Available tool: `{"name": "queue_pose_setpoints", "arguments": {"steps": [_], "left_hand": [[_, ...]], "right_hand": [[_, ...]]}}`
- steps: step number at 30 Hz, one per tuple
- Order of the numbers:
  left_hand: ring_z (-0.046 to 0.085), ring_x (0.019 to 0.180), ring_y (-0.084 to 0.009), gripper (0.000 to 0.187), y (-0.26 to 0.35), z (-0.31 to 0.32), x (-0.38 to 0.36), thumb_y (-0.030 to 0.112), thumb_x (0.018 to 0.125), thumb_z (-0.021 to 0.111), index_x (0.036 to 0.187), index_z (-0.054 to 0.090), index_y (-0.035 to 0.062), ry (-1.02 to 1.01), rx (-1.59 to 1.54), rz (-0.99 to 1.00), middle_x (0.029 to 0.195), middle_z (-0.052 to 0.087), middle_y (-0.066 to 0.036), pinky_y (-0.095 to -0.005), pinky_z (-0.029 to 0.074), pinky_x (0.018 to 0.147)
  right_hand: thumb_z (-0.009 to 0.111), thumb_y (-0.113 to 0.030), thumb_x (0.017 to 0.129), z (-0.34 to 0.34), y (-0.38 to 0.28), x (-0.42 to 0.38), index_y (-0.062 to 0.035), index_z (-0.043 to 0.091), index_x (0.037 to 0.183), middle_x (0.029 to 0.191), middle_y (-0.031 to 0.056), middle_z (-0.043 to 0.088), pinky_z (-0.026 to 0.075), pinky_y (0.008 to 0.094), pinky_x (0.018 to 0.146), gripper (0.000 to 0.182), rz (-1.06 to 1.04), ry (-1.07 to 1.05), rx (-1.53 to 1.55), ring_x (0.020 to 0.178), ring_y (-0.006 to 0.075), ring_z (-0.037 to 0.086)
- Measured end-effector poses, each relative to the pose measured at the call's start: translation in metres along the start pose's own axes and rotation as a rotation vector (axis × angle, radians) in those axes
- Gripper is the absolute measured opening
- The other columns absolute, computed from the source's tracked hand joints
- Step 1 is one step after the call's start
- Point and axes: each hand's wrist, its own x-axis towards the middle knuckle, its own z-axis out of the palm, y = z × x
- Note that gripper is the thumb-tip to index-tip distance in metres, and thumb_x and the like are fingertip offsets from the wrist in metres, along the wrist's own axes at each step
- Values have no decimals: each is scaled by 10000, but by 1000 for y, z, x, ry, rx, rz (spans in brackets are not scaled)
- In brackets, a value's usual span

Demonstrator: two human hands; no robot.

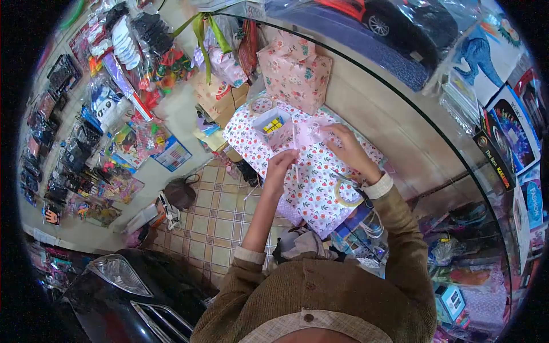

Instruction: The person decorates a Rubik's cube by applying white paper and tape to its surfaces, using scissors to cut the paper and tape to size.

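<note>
Shop shelves are seen behind the table (pixel 394 123); floral paper (pixel 311 183) is pinched by left hand (pixel 280 166) fingers, a pink ribbon (pixel 311 134) by the right hand (pixel 343 143); folds should be kept tight.

**Paper, ribbon, plastic and corduroy at a shop counter**

Matt wrapping paper (pixel 311 183), white with a small floral print, lies spread on the counter, slightly creased. A wrapped gift box (pixel 294 71) behind it wears similar matt pink floral paper. The left hand (pixel 280 166) and right hand (pixel 346 143) touch thin, pale, semi-sheer ribbon (pixel 306 134) that looks soft. A roll of tape (pixel 347 194) looks glossy and translucent yellow. A small cube puzzle (pixel 273 124) shows shiny coloured plastic inside a paper-lined box. The person's sleeves (pixel 400 228) are brown ribbed corduroy cloth. The floor (pixel 220 211) is smooth tile. Hanging toy packets (pixel 114 137) have glossy clear plastic wrappers.
</note>
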Motion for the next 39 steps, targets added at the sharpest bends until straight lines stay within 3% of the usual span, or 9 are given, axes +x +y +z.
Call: {"name": "queue_pose_setpoints", "arguments": {"steps": [2, 3, 7, 18, 21, 26, 30, 33, 39], "left_hand": [[518, 746, -49, 257, -16, -11, -6, 245, 881, 651, 982, 701, 14, 30, -163, -39, 835, 640, 30, -209, 385, 691], [493, 729, -35, 279, -16, -12, -13, 262, 884, 652, 1008, 693, 15, -2, -160, -3, 812, 624, 44, -210, 364, 661], [502, 736, -44, 255, -13, -9, -32, 252, 899, 646, 994, 686, 20, 2, -58, 52, 803, 617, 42, -211, 373, 675], [534, 785, -70, 202, 2, 11, -72, 176, 906, 650, 958, 676, -17, -2, 259, 166, 844, 633, 4, -234, 423, 726], [538, 799, -71, 196, 9, 11, -81, 165, 906, 649, 961, 674, -22, -77, 311, 155, 838, 630, 2, -233, 425, 732], [607, 785, -101, 197, 10, 4, -84, 118, 888, 659, 1003, 665, -43, -226, 294, 45, 858, 666, -40, -253, 486, 734], [660, 783, -111, 182, 5, 6, -91, 95, 893, 654, 993, 657, -57, -199, 233, 8, 849, 679, -69, -238, 517, 695], [670, 762, -123, 194, -6, 3, -88, 88, 885, 662, 999, 659, -68, -150, 286, 11, 836, 688, -84, -245, 528, 677], [674, 695, -138, 190, -3, 11, -92, 73, 872, 665, 991, 666, -75, -56, 514, 131, 804, 695, -124, -242, 527, 602]], "right_hand": [[617, -64, 857, 5, -18, -7, -15, 608, 1163, 1119, 152, 623, 416, 362, 969, 311, 50, -62, 111, 1098, 277, 571], [612, -75, 877, 7, -27, -7, -2, 627, 1133, 1093, 124, 649, 448, 336, 928, 266, 83, -105, 179, 1066, 218, 597], [620, -109, 907, 23, -49, -17, 7, 654, 1101, 1040, 94, 678, 492, 300, 855, 229, 196, -149, 506, 944, 143, 639], [730, -89, 825, 42, -73, -43, 26, 699, 967, 900, 63, 694, 520, 258, 772, 186, 436, -132, 763, 838, 109, 647], [730, -68, 819, 39, -72, -52, 25, 696, 952, 896, 69, 692, 518, 251, 777, 166, 522, -148, 976, 840, 109, 646], [725, -60, 821, 35, -71, -63, 19, 672, 972, 910, 65, 688, 517, 243, 782, 178, 547, -203, 1065, 836, 107, 645], [724, -61, 822, 32, -64, -65, 9, 659, 998, 931, 53, 688, 518, 232, 778, 200, 509, -341, 983, 840, 97, 644], [718, -119, 842, 48, -52, -72, 4, 654, 1025, 921, 50, 693, 511, 215, 706, 229, 474, -314, 891, 813, 84, 644], [703, -100, 854, 55, -58, -78, 14, 653, 996, 910, 58, 696, 524, 213, 705, 188, 459, -184, 865, 824, 82, 652]]}}
